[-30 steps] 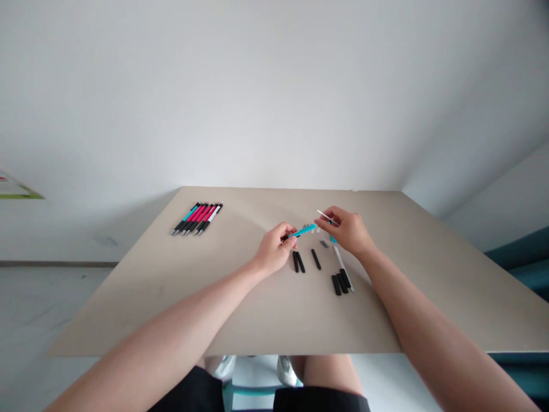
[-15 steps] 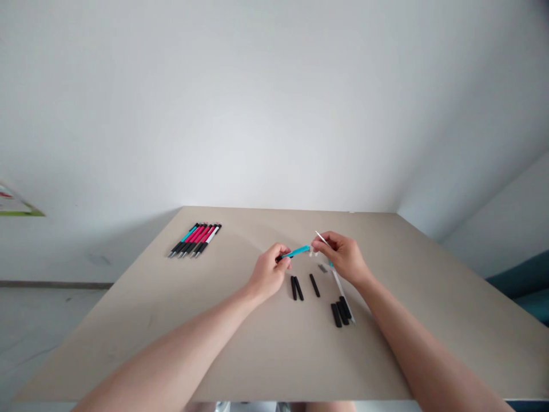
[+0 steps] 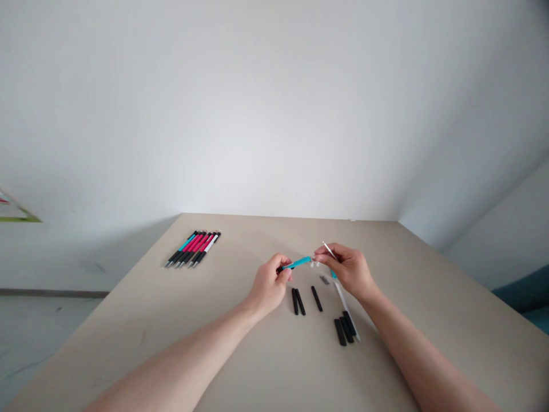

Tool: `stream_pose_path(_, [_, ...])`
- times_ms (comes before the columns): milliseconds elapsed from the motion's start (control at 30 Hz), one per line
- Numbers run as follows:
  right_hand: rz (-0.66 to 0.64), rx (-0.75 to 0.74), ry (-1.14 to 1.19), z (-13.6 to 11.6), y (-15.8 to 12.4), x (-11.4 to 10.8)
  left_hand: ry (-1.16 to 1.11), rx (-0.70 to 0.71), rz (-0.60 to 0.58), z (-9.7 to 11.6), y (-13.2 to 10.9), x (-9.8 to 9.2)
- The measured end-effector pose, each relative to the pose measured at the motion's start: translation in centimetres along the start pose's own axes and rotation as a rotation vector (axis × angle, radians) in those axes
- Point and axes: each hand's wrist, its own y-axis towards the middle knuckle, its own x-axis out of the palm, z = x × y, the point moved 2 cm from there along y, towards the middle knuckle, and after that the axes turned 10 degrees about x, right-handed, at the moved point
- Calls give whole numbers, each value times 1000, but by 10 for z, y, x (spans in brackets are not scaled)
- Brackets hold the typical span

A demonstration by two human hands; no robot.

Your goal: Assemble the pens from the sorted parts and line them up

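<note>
My left hand (image 3: pixel 268 283) is closed around a blue pen barrel (image 3: pixel 301 261) with a black end, its free end pointing right. At that end, the fingertips of my right hand (image 3: pixel 350 269) are pinched together; whatever small part they hold there is too small to name. A thin white pen refill (image 3: pixel 328 249) also sticks up out of my right hand. Small clear pieces (image 3: pixel 316 264) lie just below the fingertips. Under my right hand are small grey pieces (image 3: pixel 325 280), a blue piece (image 3: pixel 333 274) partly hidden, and a long white rod (image 3: pixel 345 298).
Finished-looking pens (image 3: pixel 193 249) in blue, pink and white lie in a row at the table's (image 3: pixel 240 360) far left. Narrow black pen clips (image 3: pixel 316 298) lie in front of my hands. Thicker black grips (image 3: pixel 339 332) are nearer, at the right. A wall (image 3: pixel 274 114) stands behind.
The camera view has tilted up, so everything sits lower. The refill in my right hand leans further over, and the right fingertips stay at the blue barrel's end.
</note>
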Motion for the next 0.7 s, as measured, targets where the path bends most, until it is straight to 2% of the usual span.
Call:
stream_pose_path(400, [74,-64,12,-10,-4,-4,-43,12,9,-5,-1,1])
stream_pose_path(700, [22,-57,-43,-12,-6,0,-52,-18,4,-1,-2,0])
